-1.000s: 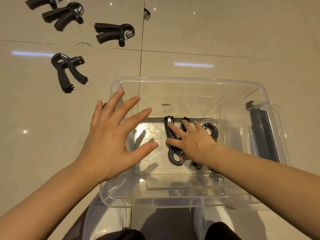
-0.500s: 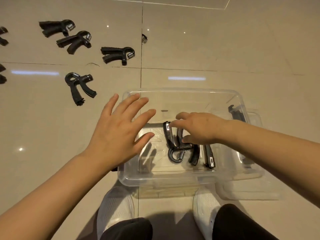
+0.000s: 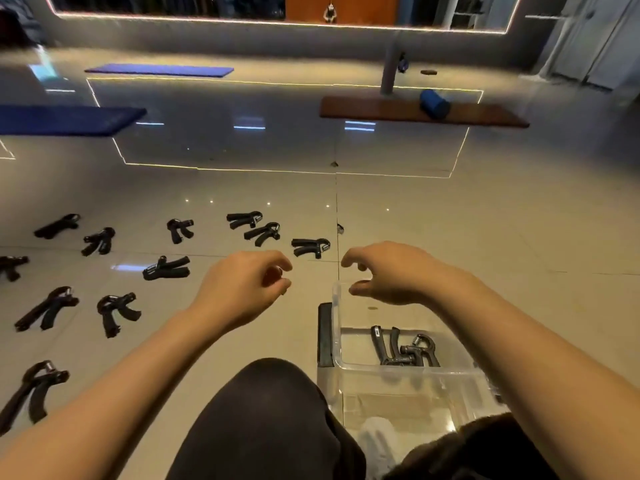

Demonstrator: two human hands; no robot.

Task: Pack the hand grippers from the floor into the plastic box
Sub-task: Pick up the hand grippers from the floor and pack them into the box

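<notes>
- On your far left, black hand grippers lie scattered over the glossy tiled floor [image 3: 485, 237]: one nearest you at the lower left edge [image 3: 31, 389], a pair above it [image 3: 46, 308] [image 3: 116, 311], and one cut off by the left edge [image 3: 12, 266].
- Further out, a loose row runs rightward: [image 3: 57, 225], [image 3: 98, 240], [image 3: 179, 229], then two close together [image 3: 244, 219] [image 3: 263, 233], with another [image 3: 166, 268] lying apart, nearer you.
- Your left hand [image 3: 242, 289] hangs above the floor, its fingers [image 3: 282, 268] loosely curled with nothing in them.
- Just beyond the gap between your hands lies one more hand gripper [image 3: 310, 247], touched by neither hand.
- Your right hand [image 3: 388, 275] hovers over the far left corner of the plastic box [image 3: 408, 379], fingers [image 3: 349, 259] bent in a relaxed claw, thumb below, holding nothing.
- The clear box sits on the floor in front of your right knee [image 3: 467, 452]; a black strip [image 3: 325, 334] runs down the outside of its left wall.
- Inside, on the bottom, two grippers lie touching: one with handles pointing away from you [image 3: 384, 344], the other just to its right [image 3: 420, 349].
- Well back on the floor: two blue mats [image 3: 69, 119] [image 3: 159, 70] at left, and at right a brown board [image 3: 415, 112] carrying a blue roller [image 3: 434, 103].
</notes>
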